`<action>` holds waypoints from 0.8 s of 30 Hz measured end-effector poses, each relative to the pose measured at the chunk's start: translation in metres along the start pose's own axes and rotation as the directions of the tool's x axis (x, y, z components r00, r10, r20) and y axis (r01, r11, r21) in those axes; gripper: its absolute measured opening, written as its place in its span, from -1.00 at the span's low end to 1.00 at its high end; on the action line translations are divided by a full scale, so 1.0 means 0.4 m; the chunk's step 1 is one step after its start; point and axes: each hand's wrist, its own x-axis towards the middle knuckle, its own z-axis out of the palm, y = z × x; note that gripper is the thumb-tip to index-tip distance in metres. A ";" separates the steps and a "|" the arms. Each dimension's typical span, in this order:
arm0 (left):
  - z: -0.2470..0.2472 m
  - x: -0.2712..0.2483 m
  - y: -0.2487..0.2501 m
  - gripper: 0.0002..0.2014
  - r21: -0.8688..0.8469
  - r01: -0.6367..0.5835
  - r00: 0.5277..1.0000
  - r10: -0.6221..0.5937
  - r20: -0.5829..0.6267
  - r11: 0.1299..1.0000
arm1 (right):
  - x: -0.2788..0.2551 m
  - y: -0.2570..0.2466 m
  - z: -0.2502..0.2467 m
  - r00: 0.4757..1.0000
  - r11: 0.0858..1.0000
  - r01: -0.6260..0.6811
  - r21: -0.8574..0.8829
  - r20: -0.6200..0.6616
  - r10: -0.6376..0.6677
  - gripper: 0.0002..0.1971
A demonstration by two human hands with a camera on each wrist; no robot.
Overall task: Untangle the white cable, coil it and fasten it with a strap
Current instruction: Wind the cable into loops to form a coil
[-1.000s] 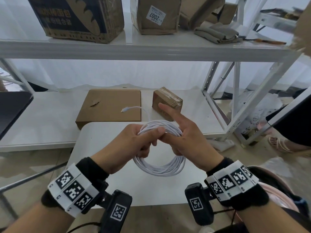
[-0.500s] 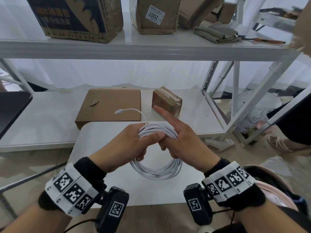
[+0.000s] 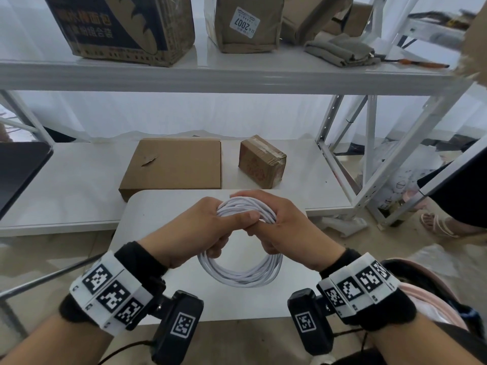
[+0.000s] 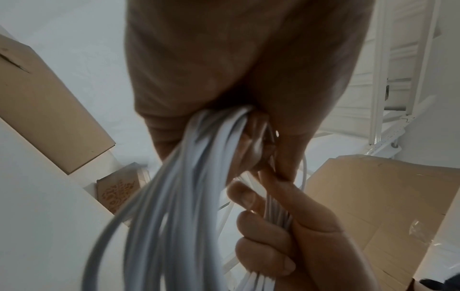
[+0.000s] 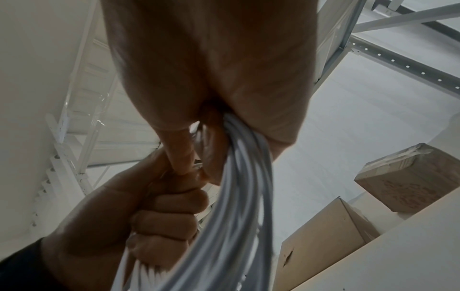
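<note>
The white cable (image 3: 238, 270) is wound into a round coil of many turns and is held in the air above the small white table (image 3: 147, 206). The top of the coil is gripped by both hands side by side. The left hand (image 3: 200, 227) is curled round the strands, its thumb laid across them. The right hand (image 3: 287, 227) is closed on the same bundle, fingers wrapped underneath. The lower loop hangs free. Behind, a flat cardboard box (image 3: 174, 164) and a small taped carton (image 3: 261, 160) lie on the lower shelf (image 3: 66, 191).
</note>
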 end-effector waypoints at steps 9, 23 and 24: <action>0.015 0.000 0.006 -0.77 -0.010 -0.126 0.987 0.125 -0.104 0.992 | 0.016 0.025 -0.006 0.987 0.997 -0.058 -0.048 -0.155 0.050 -0.80; -0.012 0.015 0.000 -0.56 -0.288 -0.077 0.986 0.030 -0.165 0.955 | 0.002 -0.001 -0.041 0.985 0.951 -0.161 0.264 -0.023 0.173 -0.61; -0.016 0.015 0.001 -0.53 -0.340 -0.067 0.983 0.004 -0.182 0.938 | 0.000 -0.010 -0.044 0.985 0.915 -0.160 0.369 -0.004 0.174 -0.63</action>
